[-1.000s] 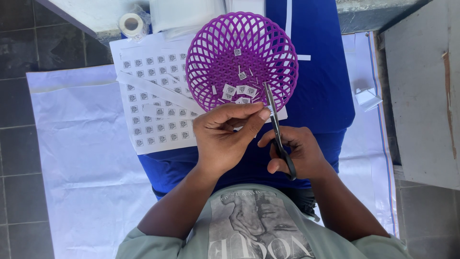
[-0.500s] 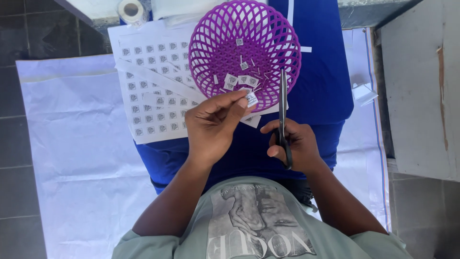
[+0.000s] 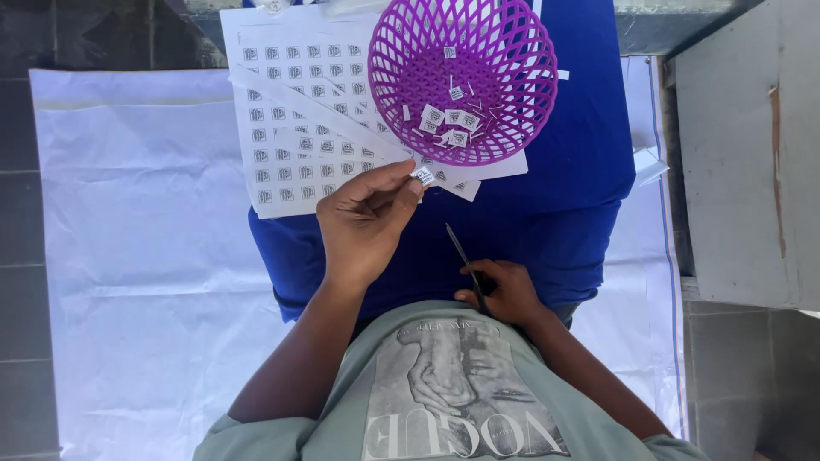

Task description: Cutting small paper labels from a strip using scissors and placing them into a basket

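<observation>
My left hand (image 3: pixel 363 224) pinches a small cut paper square (image 3: pixel 423 175) between thumb and fingertips, just below the rim of a purple lattice basket (image 3: pixel 504 128). Several similar cut squares lie inside the basket. My right hand (image 3: pixel 504 292) rests low against my lap and grips black scissors (image 3: pixel 461 252), blades pointing up and left. White sheets printed with rows of small squares (image 3: pixel 290 128) lie under and to the left of the basket, on blue cloth (image 3: pixel 581 171) over my legs.
A large white sheet (image 3: pixel 145 256) covers the grey tiled floor (image 3: pixel 17 256) beneath me. A pale board or cabinet side (image 3: pixel 743 171) stands at the right. Narrow cut paper strips (image 3: pixel 325 115) lie across the printed sheets.
My left hand has drawn back from the basket with a paper square in its fingers. My right hand has dropped toward my lap, and the scissors now tilt left instead of standing upright.
</observation>
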